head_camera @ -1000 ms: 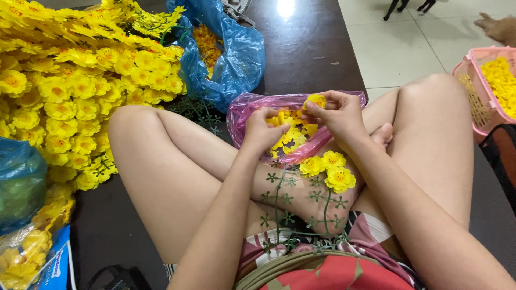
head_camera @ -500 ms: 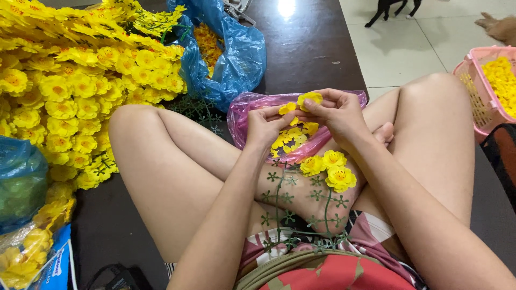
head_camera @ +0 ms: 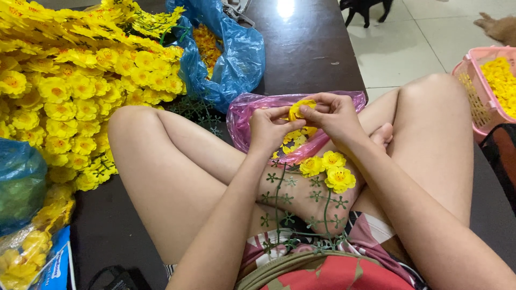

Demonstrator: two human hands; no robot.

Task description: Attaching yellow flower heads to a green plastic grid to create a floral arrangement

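A small yellow artificial flower (head_camera: pixel 299 109) is held above the pink plastic bag (head_camera: pixel 244 115), which lies near the far right edge of the dark surface (head_camera: pixel 301 53) in front of the crossed legs. It is judged to be light, soft and easily bent, so it is best taken at the petal edges. The fingers of the left hand (head_camera: pixel 269 129) and the right hand (head_camera: pixel 334 114) are closed narrowly on it from both sides.
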